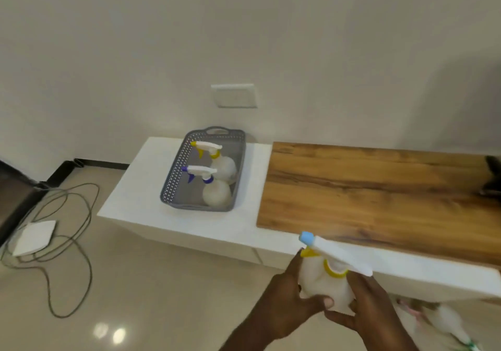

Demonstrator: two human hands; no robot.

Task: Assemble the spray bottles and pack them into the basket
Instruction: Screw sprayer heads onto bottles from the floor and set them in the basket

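Observation:
Both hands hold one white spray bottle in front of the table's near edge. It has a yellow collar and trigger, and a light blue nozzle pointing up and left. My left hand wraps its left side with the thumb across the base. My right hand cups it from the right and below. A grey perforated basket stands on the white tabletop further back. Inside lie two white bottles, one with a yellow sprayer, one with a purple sprayer.
A wooden board covers the table's right part; the white surface shows at left and front. More bottles lie blurred below the table at right. On the floor at left, cables loop around a white box.

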